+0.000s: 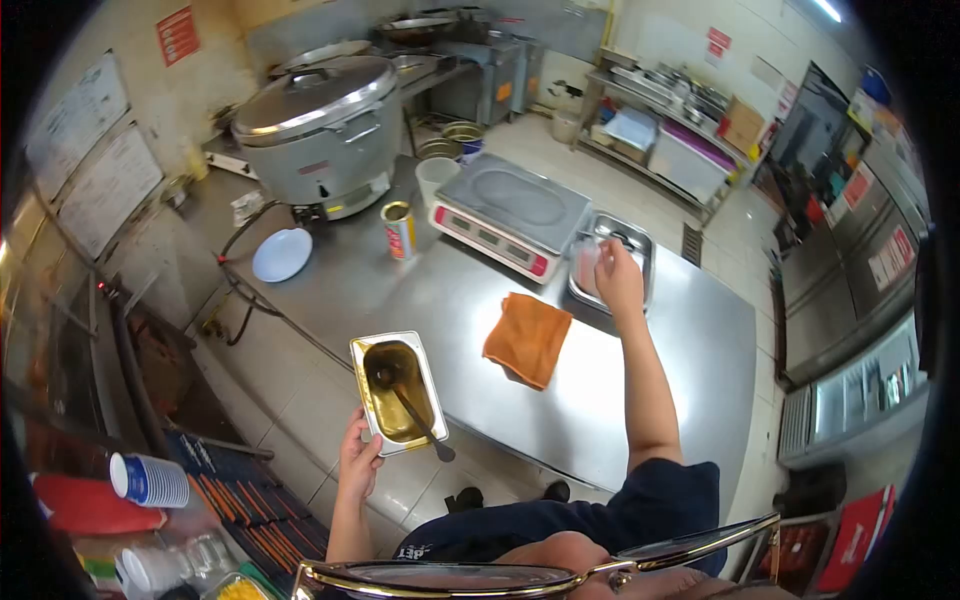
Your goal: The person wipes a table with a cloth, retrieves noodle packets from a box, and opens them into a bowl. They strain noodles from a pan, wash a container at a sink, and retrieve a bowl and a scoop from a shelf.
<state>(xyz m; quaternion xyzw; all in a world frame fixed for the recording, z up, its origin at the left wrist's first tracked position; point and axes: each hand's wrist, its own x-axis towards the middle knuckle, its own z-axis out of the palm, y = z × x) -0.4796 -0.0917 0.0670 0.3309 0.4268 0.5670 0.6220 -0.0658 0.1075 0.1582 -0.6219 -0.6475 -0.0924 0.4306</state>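
My left hand [360, 450] grips a rectangular metal food pan [432, 395] by its near edge, off the table's front side. Yellow-brown oily liquid coats the inside of the pan, and a dark-handled ladle [420, 418] leans in it with its handle over the rim. My right hand [620, 272] reaches over a metal tray [648, 270] beside the scale, its fingers pinched together. A pale translucent item [587, 264] shows next to those fingers, too blurred to name. Between the hands, an orange cloth [527, 340] lies crumpled on the steel table [590, 410].
A digital scale [512, 215], an opened can [398, 232], a white plastic tub [436, 178] and a light-blue plate [283, 255] stand on the table. Behind them is a large rice cooker [317, 135]. Stacked paper cups [148, 480] sit at lower left; a refrigerator [868, 375] stands right.
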